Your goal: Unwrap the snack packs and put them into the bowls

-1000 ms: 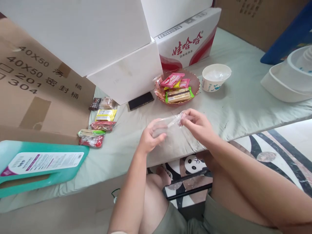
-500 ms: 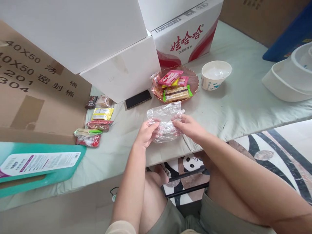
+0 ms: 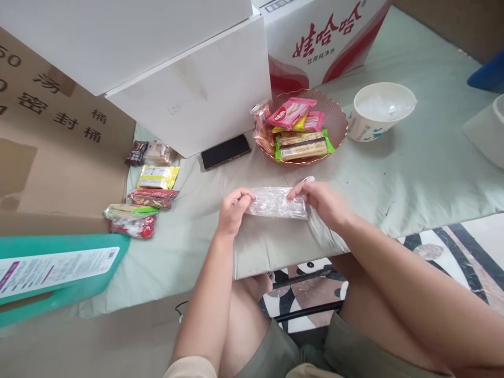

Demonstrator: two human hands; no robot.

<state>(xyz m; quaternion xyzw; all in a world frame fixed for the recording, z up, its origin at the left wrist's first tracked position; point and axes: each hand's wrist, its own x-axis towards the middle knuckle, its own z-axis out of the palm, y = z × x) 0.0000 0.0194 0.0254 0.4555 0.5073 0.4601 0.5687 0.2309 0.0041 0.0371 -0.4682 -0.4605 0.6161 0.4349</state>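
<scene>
A clear plastic bag (image 3: pixel 275 202) is stretched between my two hands, just above the cloth near the table's front edge. It looks flat, like a narrow band. My left hand (image 3: pixel 233 212) pinches its left end between thumb and fingers. At the other end my right hand (image 3: pixel 321 202) grips it with curled fingers, slightly blurred. Just beyond the bag stands a pink ribbed glass bowl (image 3: pixel 334 115) holding wrapped snacks, among them a pink packet (image 3: pixel 290 113) and a wafer bar with green ends (image 3: pixel 301 145). A black phone (image 3: pixel 226 151) lies left of the bowl.
Several wrapped snacks, one a yellow packet (image 3: pixel 158 177), lie in a column on the left. Behind stand white boxes (image 3: pixel 197 89) and a brown carton (image 3: pixel 59 173). A paper bowl (image 3: pixel 374 123) is at right, a teal container (image 3: pixel 79 273) front left.
The plastic bag has gone from a wide, crumpled shape to a narrow, flattened band. My right hand has shifted right and my view has moved closer to the table.
</scene>
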